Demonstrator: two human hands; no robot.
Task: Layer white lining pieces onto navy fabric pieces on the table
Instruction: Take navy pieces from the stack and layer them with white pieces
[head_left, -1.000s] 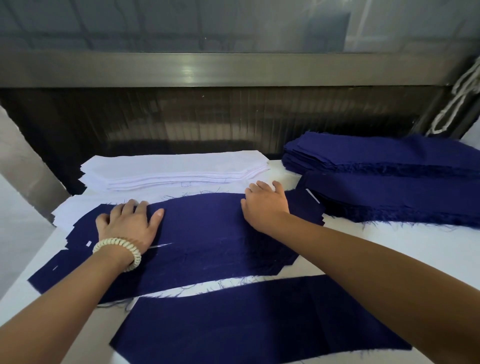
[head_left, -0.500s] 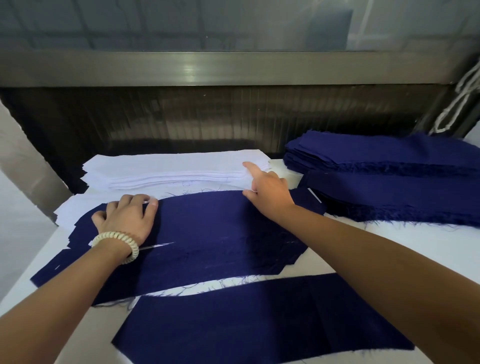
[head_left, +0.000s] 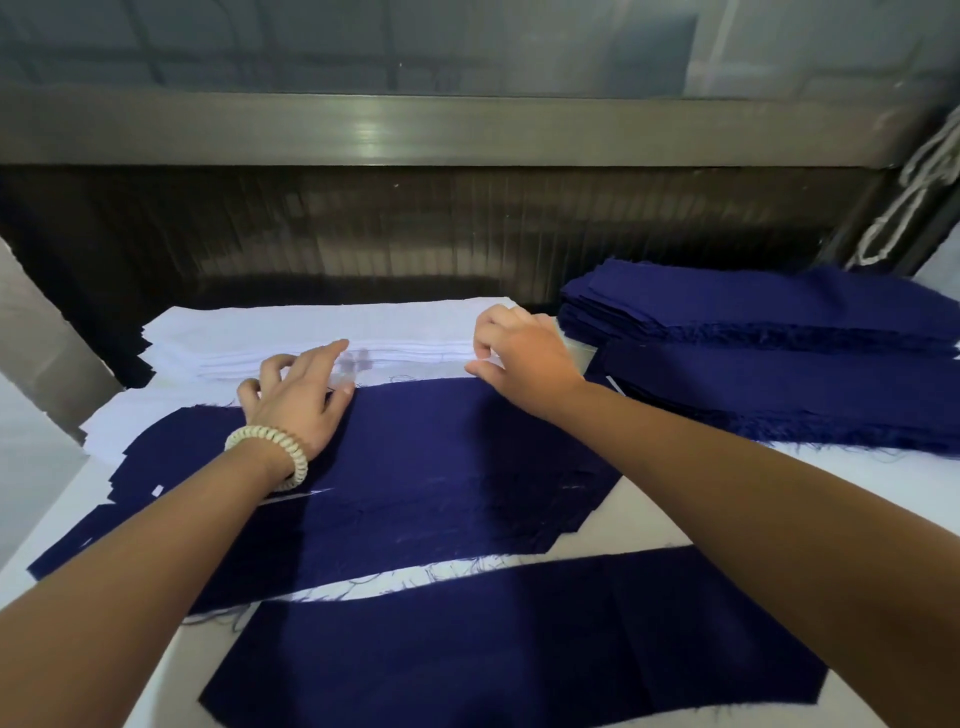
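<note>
- White lining stack (head_left: 332, 338): on the far side of the table (head_left: 857, 493), just behind the spread navy pc (head_left: 441, 467). The stack's front edge nearly meets that pc's far edge.
- Your right hand (head_left: 519, 358): at the stack's right end, fingers curled w/ thumb below. Reads as a pinch on the top layer(s); how many, can't tell.
- Your left hand (head_left: 296, 400): heel over the navy pc's far edge, fingers loose & spread, tips at the stack's front edge. Blurred; it grips nothing I can make out.
- Step in hand, prob.: taking one lining pc off the stack for the navy pc. No white lies on top of that pc yet.
- Nxt move calls for: separate a single layer, catch its other end w/ the left hand so it doesn't fold, then draw it toward you. Match it to the navy outline and smooth it flat.
- Watch: thin layers may cling, so check you've got one, not two.
- Further out: second navy pc (head_left: 493, 649) nearest you, also bare, w/ a white strip showing btwn the two. Navy stacks (head_left: 779, 353) sit at right, just beside your right hand. Bead bracelet (head_left: 275, 452) on your left wrist.
</note>
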